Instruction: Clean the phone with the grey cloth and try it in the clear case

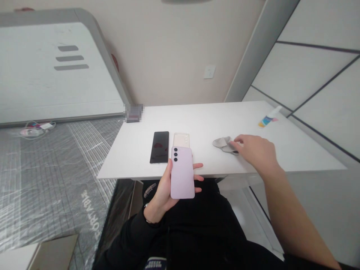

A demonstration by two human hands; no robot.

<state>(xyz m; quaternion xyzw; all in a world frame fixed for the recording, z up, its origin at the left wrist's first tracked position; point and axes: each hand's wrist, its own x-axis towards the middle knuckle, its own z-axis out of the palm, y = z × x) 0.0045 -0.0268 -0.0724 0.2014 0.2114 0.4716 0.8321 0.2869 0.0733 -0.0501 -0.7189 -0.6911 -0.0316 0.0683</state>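
A lilac smartphone [182, 176] lies back side up in my left hand [161, 191], its camera lenses at the upper left. My thumb presses its left edge and the fingertips stick out past the right edge. On the table, my right hand [255, 150] pinches the edge of a crumpled grey cloth [223, 143]. Just beyond the lilac phone is a clear phone case [181, 139], partly covered by it from this viewpoint. To its left a black phone [159, 147] rests screen up.
The white table [202, 120] stands against the wall. A spray bottle [268, 118] lies at its far right, beside a small pink item. A blurred dark object [134, 113] sits at the far left corner. A bed headboard [56, 67] and plastic-covered mattress [62, 168] are left.
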